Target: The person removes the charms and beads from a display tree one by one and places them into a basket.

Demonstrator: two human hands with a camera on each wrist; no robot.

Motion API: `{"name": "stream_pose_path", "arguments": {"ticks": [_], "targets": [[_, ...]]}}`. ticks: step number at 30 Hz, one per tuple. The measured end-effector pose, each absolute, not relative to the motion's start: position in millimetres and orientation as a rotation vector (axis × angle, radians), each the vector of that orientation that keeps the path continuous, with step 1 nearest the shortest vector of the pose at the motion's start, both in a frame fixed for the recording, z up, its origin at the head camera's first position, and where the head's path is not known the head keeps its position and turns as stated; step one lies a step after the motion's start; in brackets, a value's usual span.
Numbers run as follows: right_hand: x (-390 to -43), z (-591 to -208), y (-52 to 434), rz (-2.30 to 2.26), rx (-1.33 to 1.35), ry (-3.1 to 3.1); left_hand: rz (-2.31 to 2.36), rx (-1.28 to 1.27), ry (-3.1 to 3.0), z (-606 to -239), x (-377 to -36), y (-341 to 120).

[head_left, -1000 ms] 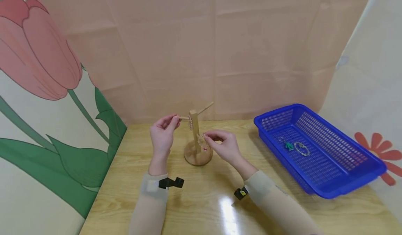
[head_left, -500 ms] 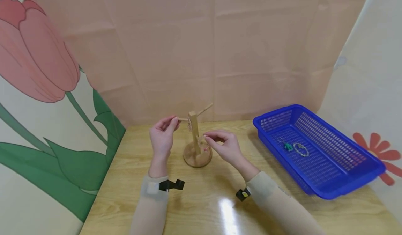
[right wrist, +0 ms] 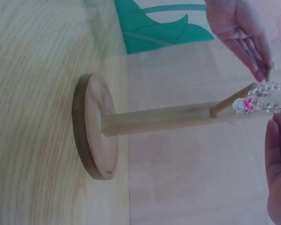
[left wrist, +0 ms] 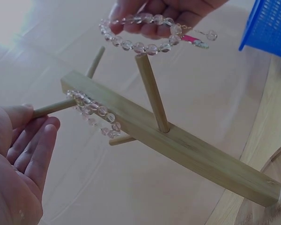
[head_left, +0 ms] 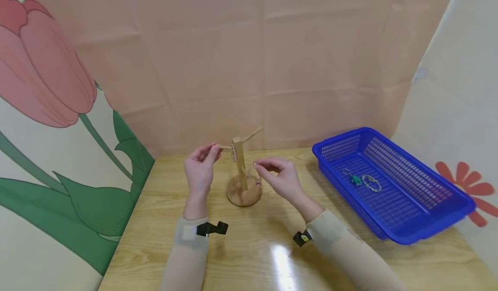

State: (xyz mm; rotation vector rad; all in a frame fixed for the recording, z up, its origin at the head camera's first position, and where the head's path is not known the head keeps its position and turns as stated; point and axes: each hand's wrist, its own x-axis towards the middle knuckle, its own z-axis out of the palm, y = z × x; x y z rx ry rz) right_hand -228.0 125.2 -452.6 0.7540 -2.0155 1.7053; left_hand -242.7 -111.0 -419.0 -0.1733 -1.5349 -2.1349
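Note:
A wooden jewelry stand [head_left: 242, 165] with several pegs stands upright on its round base [right wrist: 94, 126]. My left hand [head_left: 199, 167] pinches the end of its upper left peg [left wrist: 56, 108]. On that peg, close to the post, hangs a clear pink beaded bracelet [left wrist: 102, 111]. My right hand [head_left: 282, 178] holds a second beaded bracelet [left wrist: 139, 48] between thumb and fingers, by the tip of the lower peg [left wrist: 152, 93]. Whether its loop encircles that tip, I cannot tell. A pink and silver charm [right wrist: 243, 106] dangles from this bracelet.
To the right lies a blue plastic basket [head_left: 389, 235]. Inside it are a green charm [head_left: 355, 179] on a ring and a pale yellow bracelet [head_left: 371, 183]. A pink backdrop [head_left: 264, 66] rises behind the wooden table [head_left: 241, 247].
My right hand has shifted slightly right relative to the stand, drawing the bracelet and its charm with it. The left hand keeps its hold on the upper peg.

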Motion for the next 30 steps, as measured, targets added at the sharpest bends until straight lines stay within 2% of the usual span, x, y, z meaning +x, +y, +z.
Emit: {"name": "stream_pose_path", "arguments": {"ticks": [18, 30], "targets": [[-230.1, -438.8, 139.1, 1.688, 0.65, -2.052, -2.151, -0.177, -1.51, -418.7, -243.8, -109.8], [-231.5, -410.0, 161.0, 1.653, 0.626, -2.088, -2.136, -0.165, -1.533, -418.0, -241.3, -110.5]]}}
